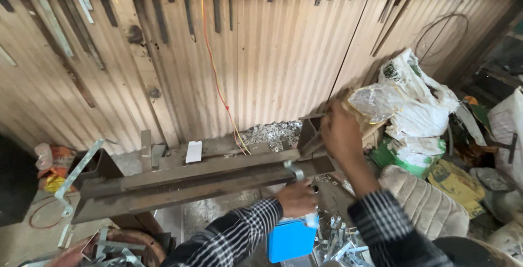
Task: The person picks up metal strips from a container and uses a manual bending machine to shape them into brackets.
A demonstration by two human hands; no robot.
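Metal bracket (pixel 295 171) gripped in left hand (pixel 297 198) fingers.

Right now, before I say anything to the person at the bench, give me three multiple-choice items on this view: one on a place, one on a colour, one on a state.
1. Where is the left hand?
A. On the white sacks
B. At the near edge of the long steel beam, gripping a small metal bracket
C. On the wall

2. What colour is the box below the left hand?
A. Blue
B. Red
C. Green

3. How does the right hand stand?
A. Hanging free in the air
B. Flat on the floor
C. Closed at the beam's far right end, on a dark metal piece

Answers: 1 B, the fingers wrap the bracket at the beam's edge; 2 A, its face is plainly blue; 3 C, the hand rests there, closed against the metal.
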